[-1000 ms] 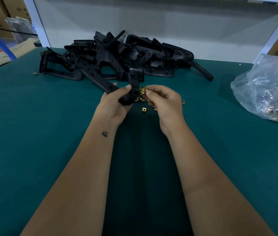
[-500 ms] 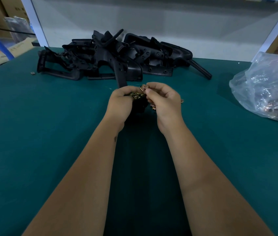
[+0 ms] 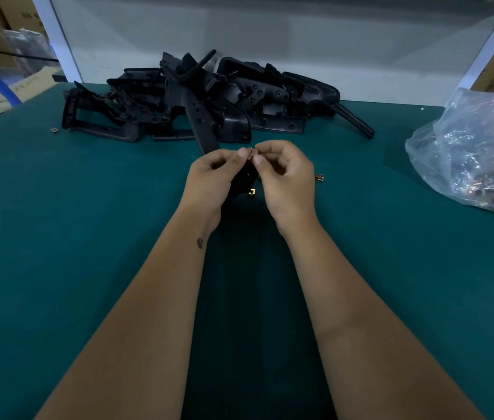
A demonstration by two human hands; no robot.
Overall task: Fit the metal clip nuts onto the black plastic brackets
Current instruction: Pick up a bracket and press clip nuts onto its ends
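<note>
Head view, looking forward and down over a green table top (image 3: 58,268). Your left hand (image 3: 209,180) has its fingers curled round a black plastic bracket (image 3: 241,180), whose long arm (image 3: 202,122) runs away from you toward the heap of brackets (image 3: 197,98) at the back of the table. Your right hand (image 3: 285,174) pinches a metal clip nut (image 3: 252,152) between thumb and forefinger, just at the upper end of the held bracket and against your left fingertips; whether the nut is already seated cannot be told, since the fingers hide the joint. Other loose nuts lie on the table: one (image 3: 251,192) below and between your hands, one (image 3: 319,177) just right of your right hand, one (image 3: 55,130) well away at the left edge of the heap. A clear plastic bag (image 3: 476,153) at the right appears to hold further stock. Expect the nut to be light, stiff, springy and smooth, so easily dropped: hold it by its flat faces and leave the open mouth free to slide over the bracket edge. The bracket should be rigid and light; grip it close to the fitting point so that it does not twist under the push.
</note>
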